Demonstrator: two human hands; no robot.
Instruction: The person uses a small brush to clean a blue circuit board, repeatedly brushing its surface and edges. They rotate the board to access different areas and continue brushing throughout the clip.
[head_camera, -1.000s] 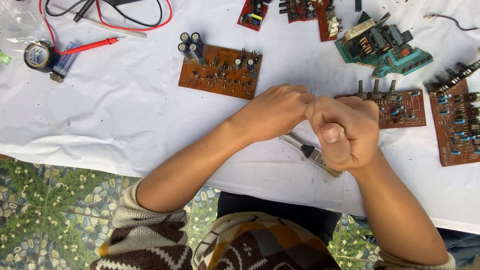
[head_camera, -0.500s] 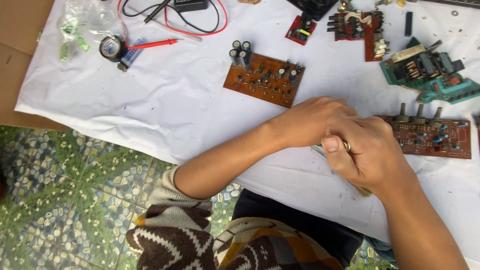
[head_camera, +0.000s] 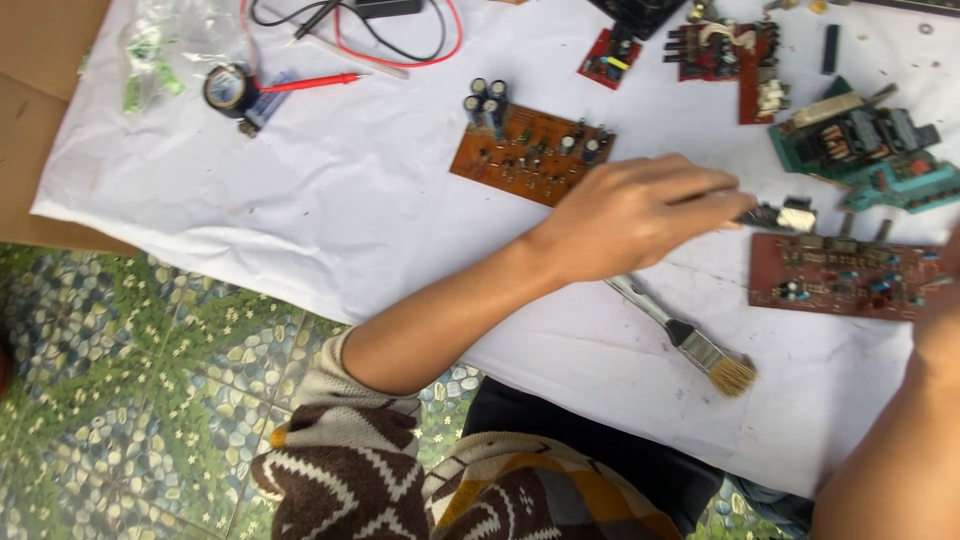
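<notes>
Nearest, a small paintbrush with metal ferrule and tan bristles (head_camera: 700, 350) lies on the white cloth (head_camera: 330, 210). Just above it the left hand (head_camera: 640, 215) reaches out, fingertips closing on a small grey metal part (head_camera: 785, 215); grip blurred, can't tell how firm. It looks light, rigid, best pinched by its edges. Right hand (head_camera: 940, 310) is mostly off-frame, state unclear, beside the dark red circuit board (head_camera: 840, 278). Farther: an orange-brown circuit board with capacitors (head_camera: 530, 148).
</notes>
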